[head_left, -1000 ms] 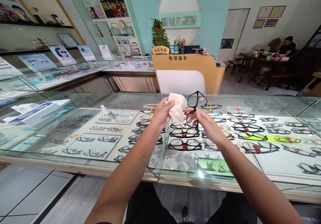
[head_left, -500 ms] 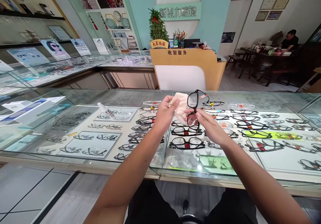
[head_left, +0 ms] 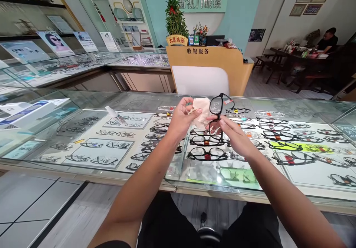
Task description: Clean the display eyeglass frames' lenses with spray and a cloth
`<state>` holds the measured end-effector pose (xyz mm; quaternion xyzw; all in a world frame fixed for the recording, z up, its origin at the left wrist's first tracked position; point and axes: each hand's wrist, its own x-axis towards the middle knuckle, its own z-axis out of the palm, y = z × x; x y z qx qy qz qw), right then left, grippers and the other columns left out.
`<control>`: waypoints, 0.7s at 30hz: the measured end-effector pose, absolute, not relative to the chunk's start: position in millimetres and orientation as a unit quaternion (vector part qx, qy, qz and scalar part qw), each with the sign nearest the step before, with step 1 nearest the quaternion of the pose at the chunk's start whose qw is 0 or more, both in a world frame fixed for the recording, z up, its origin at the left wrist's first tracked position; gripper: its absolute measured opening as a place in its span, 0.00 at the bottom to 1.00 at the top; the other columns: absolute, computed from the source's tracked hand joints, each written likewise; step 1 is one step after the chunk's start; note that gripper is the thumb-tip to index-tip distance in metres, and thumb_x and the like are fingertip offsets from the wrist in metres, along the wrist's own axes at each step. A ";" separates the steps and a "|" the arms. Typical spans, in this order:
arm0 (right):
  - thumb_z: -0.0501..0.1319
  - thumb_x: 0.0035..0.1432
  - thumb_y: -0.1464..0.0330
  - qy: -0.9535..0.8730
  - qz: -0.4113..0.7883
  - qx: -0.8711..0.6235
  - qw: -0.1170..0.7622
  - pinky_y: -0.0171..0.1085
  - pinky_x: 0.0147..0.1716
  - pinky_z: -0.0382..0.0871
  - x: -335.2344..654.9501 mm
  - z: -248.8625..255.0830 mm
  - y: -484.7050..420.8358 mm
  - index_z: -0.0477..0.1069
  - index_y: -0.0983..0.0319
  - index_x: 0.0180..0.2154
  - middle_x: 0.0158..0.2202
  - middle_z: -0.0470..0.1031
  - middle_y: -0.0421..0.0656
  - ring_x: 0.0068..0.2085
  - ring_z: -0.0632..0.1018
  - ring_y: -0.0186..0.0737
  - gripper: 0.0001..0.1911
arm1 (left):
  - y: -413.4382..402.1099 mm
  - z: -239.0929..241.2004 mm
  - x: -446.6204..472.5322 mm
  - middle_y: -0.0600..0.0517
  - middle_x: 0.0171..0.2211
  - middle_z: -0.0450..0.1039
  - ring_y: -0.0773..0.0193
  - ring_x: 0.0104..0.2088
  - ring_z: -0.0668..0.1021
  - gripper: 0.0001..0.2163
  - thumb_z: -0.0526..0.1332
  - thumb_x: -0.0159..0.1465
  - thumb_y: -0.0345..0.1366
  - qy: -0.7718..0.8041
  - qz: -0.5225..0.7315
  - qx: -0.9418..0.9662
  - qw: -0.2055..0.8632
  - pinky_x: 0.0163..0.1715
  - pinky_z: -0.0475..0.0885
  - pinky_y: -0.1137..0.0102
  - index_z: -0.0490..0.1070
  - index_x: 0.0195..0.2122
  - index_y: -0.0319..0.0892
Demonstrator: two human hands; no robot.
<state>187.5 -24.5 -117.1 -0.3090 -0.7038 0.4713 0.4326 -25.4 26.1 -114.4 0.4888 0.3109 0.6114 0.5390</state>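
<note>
Cloth [head_left: 202, 105], pale and crumpled, is pinched in the grip of the left hand [head_left: 180, 120], thumb pressed over it, and right beside it black-framed glasses [head_left: 221, 106] are held on end by the right hand [head_left: 233, 134], one lens above the other, that grip closed around the bridge area. Both are held in the air over the glass-topped table [head_left: 144, 101]; whether cloth and upper lens touch cannot be told. Under the glass, rows of spectacles [head_left: 207, 156] are laid out, several tagged in red. Over to the left, a small white-capped bottle [head_left: 116, 115] is seen on the glass, and farther out a white box [head_left: 36, 113] with a blue stripe is placed.
</note>
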 end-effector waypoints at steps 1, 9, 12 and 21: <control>0.52 0.79 0.51 -0.704 0.471 -0.309 0.432 0.42 0.56 0.69 187.4 -117.0 -24.5 0.76 0.56 0.60 0.48 0.80 0.45 0.48 0.77 0.44 0.24 | 25.5 -113.4 -25.8 0.56 0.32 0.82 0.65 0.24 0.80 0.33 0.84 0.46 0.41 0.311 0.607 0.493 0.540 0.23 0.76 0.72 0.65 0.46 0.46; 0.52 0.79 0.53 -0.711 0.473 -0.304 0.423 0.42 0.56 0.68 186.7 -117.8 -25.6 0.76 0.56 0.60 0.49 0.80 0.44 0.50 0.77 0.43 0.22 | 21.3 -109.4 -25.2 0.54 0.35 0.82 0.65 0.28 0.81 0.28 0.81 0.54 0.47 0.314 0.603 0.525 0.513 0.26 0.75 0.72 0.66 0.45 0.45; 0.52 0.79 0.53 -0.721 0.465 -0.305 0.413 0.43 0.57 0.69 186.0 -118.1 -26.0 0.76 0.56 0.61 0.51 0.81 0.45 0.51 0.77 0.45 0.23 | 18.6 -110.4 -23.6 0.54 0.33 0.81 0.66 0.25 0.78 0.25 0.77 0.59 0.51 0.335 0.594 0.554 0.478 0.24 0.71 0.72 0.66 0.45 0.45; 0.52 0.79 0.52 -0.733 0.454 -0.301 0.407 0.43 0.59 0.68 183.9 -115.3 -28.3 0.75 0.56 0.60 0.56 0.80 0.46 0.56 0.77 0.46 0.22 | 8.0 -109.6 -23.8 0.48 0.37 0.82 0.56 0.43 0.82 0.21 0.65 0.69 0.58 0.329 0.599 0.659 0.316 0.49 0.75 0.64 0.79 0.38 0.43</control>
